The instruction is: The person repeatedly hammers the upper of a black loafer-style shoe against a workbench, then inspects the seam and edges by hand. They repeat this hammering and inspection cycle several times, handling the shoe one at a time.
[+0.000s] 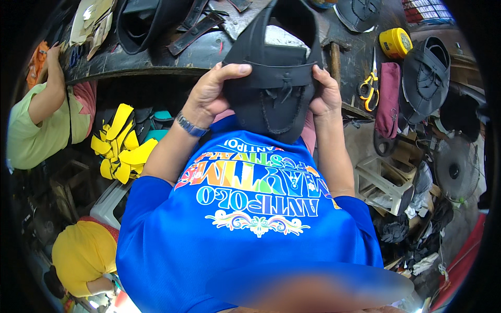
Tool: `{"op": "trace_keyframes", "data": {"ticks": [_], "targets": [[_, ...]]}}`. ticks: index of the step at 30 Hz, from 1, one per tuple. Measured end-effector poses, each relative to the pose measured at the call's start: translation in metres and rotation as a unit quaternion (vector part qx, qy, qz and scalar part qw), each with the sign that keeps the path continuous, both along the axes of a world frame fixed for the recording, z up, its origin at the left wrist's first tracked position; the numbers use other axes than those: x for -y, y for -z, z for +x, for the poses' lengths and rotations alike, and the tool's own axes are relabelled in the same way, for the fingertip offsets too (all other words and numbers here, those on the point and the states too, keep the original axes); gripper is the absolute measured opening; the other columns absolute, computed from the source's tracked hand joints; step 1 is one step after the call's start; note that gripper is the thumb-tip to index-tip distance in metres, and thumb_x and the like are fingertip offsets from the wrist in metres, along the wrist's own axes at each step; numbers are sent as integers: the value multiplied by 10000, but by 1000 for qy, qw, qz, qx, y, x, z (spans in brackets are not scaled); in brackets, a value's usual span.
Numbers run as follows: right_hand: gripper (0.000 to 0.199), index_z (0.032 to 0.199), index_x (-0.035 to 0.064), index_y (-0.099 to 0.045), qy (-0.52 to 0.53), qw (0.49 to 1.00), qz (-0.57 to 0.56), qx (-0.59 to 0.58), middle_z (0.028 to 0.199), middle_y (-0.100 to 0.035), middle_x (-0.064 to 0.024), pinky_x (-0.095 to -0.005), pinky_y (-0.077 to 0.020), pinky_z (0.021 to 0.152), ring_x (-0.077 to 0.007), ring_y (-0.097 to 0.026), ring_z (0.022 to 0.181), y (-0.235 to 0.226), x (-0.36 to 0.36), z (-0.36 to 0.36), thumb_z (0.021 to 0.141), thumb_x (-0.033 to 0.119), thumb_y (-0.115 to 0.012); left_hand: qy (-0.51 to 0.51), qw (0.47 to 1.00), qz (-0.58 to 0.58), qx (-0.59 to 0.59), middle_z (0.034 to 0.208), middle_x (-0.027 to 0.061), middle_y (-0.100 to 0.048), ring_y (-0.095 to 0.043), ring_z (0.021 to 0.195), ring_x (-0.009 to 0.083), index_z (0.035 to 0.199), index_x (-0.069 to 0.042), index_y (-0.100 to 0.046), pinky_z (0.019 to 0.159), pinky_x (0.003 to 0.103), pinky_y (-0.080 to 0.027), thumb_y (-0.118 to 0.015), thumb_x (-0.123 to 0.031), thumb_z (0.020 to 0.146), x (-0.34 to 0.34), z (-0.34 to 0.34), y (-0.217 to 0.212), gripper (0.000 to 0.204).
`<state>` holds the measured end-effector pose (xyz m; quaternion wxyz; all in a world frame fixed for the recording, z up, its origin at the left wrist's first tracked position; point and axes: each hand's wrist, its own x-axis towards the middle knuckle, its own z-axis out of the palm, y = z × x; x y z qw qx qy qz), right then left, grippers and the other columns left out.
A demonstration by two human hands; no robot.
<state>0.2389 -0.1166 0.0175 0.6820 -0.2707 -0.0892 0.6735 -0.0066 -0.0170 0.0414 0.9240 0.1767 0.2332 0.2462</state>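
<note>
A black shoe upper (269, 107) is held up in front of my chest, over the near edge of the workbench (146, 69). It has an open collar at the top, a strip across its middle and stitched lines with loose thread ends below. My left hand (211, 91) grips its left side, thumb on the front face. On the opposite side my right hand (326, 93) pinches the edge in the same way. The fingers behind the upper are hidden on both sides.
At right on the bench are a hammer (335, 62), yellow-handled scissors (369, 88), a yellow tub (395, 43), a maroon pouch (388, 96) and more black uppers (425, 78). Yellow cut pieces (125, 141) lie at left. Two people, one in a light green shirt (34, 128), are at left.
</note>
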Motion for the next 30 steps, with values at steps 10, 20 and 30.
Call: {"op": "trace_keyframes", "data": {"ticks": [10,20,30], "targets": [[322,1201,-64,-620,-3,998,-3,-63,1143,-697,-187,-437,-542,977,-291,-694,1031,18,5,4,904,54,-659,-34,996,78,-35,1069,142,-725,-718,952,230,1156,16,-663,915,383,-574,-740,-90,850,4,13,-19,333],[345,1215,-43,-623,40,998,35,-19,1150,-698,-180,-427,-543,972,-284,-694,1035,0,4,-9,887,49,-679,-76,989,121,-33,1108,127,-722,-719,968,233,1181,-13,-660,891,387,-581,-704,-84,905,-14,12,-10,288],[404,1253,-32,-595,31,997,69,-32,1174,-688,-159,-414,-535,978,-262,-683,1055,0,-2,-17,890,99,-715,-42,994,73,73,1138,133,-707,-708,995,230,1234,-1,-620,896,383,-579,-705,-107,920,-28,14,10,341]]}}
